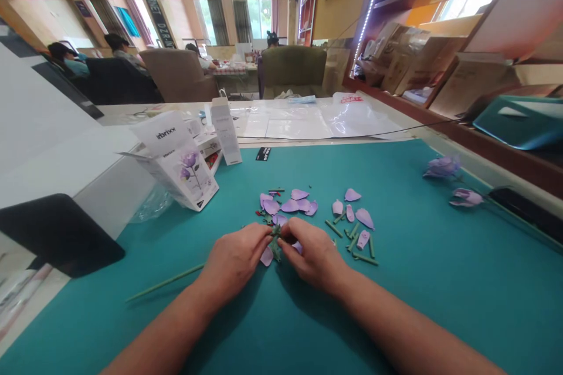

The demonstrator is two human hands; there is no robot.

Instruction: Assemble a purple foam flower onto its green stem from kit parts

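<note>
Two bare hands meet near the middle of a teal mat (pixel 440 310) in the head view. The left hand (pixel 235 261) and the right hand (pixel 313 252) both curl inward, their fingertips (pixel 269 232) pressed together and pinching a small green part (pixel 275 240) between them, just in front of the person. The fingers hide most of its shape, so what it joins cannot be told. Pinching so small a part right at the fingertips, with both hands low and close over the mat, looks like the steadiest way to work it, because little force then falls on the thin pieces. Lilac petals (pixel 290 205) lie loosely scattered just beyond the hands, and short green stem pieces (pixel 352 240) lie to their right. One lilac petal (pixel 266 256) sits just below the pinch, and a long green stem (pixel 165 282) lies left of the left hand. Two lilac flower heads (pixel 442 167) rest farther right, while a printed carton (pixel 176 161) stands far left beside a clear plastic bag (pixel 152 202).
</note>
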